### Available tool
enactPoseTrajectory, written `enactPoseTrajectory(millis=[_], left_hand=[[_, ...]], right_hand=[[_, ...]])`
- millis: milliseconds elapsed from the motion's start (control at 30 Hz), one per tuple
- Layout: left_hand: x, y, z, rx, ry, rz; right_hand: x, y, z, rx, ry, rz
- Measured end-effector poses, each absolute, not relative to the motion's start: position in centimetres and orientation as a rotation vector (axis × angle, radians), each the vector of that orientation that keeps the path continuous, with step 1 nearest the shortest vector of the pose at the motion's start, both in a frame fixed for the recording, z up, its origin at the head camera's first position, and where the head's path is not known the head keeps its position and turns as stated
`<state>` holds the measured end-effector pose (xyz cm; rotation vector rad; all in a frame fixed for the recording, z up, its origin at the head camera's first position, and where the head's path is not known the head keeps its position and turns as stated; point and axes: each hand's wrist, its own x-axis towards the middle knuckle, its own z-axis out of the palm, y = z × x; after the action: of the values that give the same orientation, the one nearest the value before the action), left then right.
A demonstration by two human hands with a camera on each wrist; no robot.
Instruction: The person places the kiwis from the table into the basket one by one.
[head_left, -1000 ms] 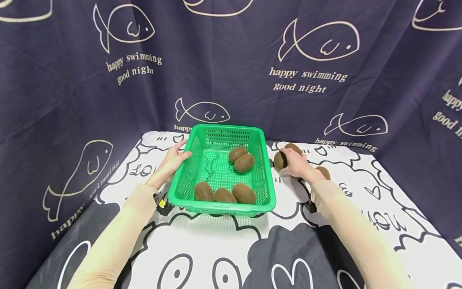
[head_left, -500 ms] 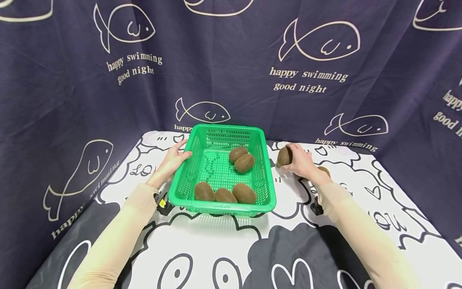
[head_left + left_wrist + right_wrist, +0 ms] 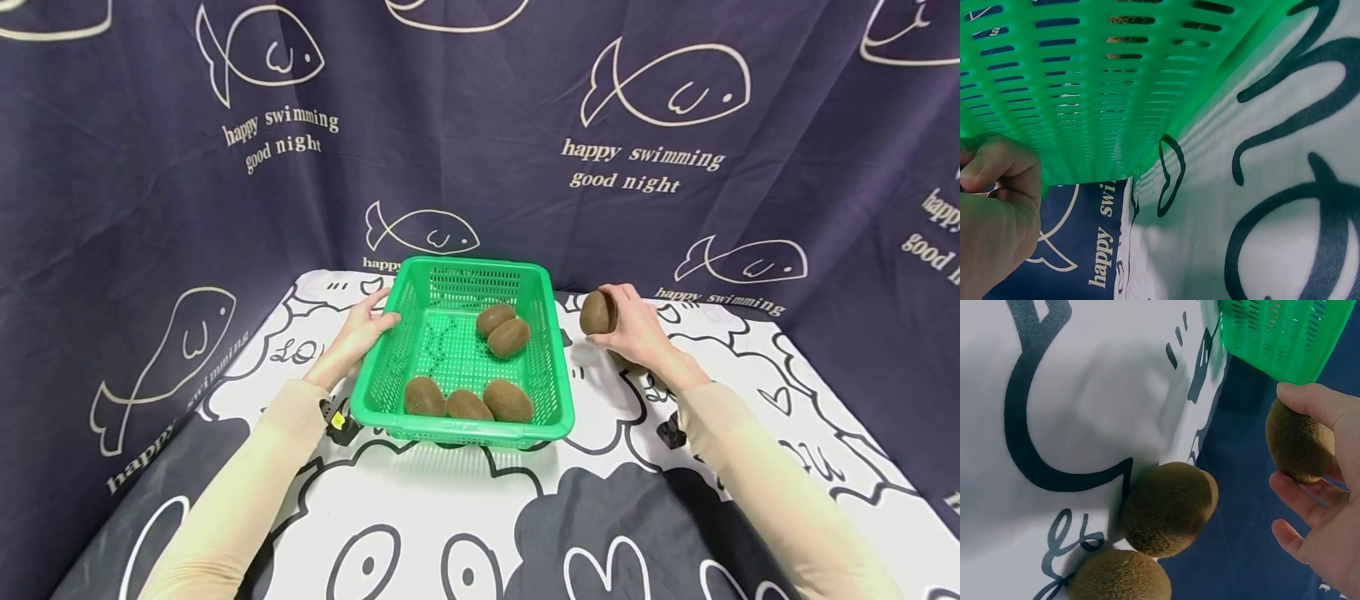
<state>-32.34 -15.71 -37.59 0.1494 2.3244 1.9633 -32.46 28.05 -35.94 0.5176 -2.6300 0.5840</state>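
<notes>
My right hand [image 3: 637, 329] pinches a kiwi [image 3: 597, 313] between thumb and fingers, raised above the table just right of the green plastic basket [image 3: 558, 392]. The right wrist view shows that kiwi [image 3: 1300, 442] in my fingers, apart from two others on the cloth, a nearer kiwi [image 3: 1119, 578] and one beside it [image 3: 1171, 509]. My left hand [image 3: 356, 337] grips the basket's left rim, its fingers curled in the left wrist view. Inside the basket, two kiwis [image 3: 508, 338] touch each other toward the right, and three more kiwis [image 3: 468, 406] line the front wall.
A black-and-white patterned cloth [image 3: 420, 492] covers the table. Behind it hangs a dark blue curtain [image 3: 480, 167] with fish drawings. Below my right hand, one kiwi [image 3: 626, 363] on the cloth is mostly hidden in the head view.
My right hand has lifted the kiwi up and slightly to the right, off the table. My left hand and the basket have stayed in place.
</notes>
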Motion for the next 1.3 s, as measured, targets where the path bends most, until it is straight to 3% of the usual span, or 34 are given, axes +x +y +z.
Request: enactPoseTrajectory(millis=[1300], left_hand=[[-32.6, -15.8, -37.9, 0.134, 2.310, 1.961]], right_hand=[[-30.2, 24.6, -32.8, 0.713, -2.507, 0.577]])
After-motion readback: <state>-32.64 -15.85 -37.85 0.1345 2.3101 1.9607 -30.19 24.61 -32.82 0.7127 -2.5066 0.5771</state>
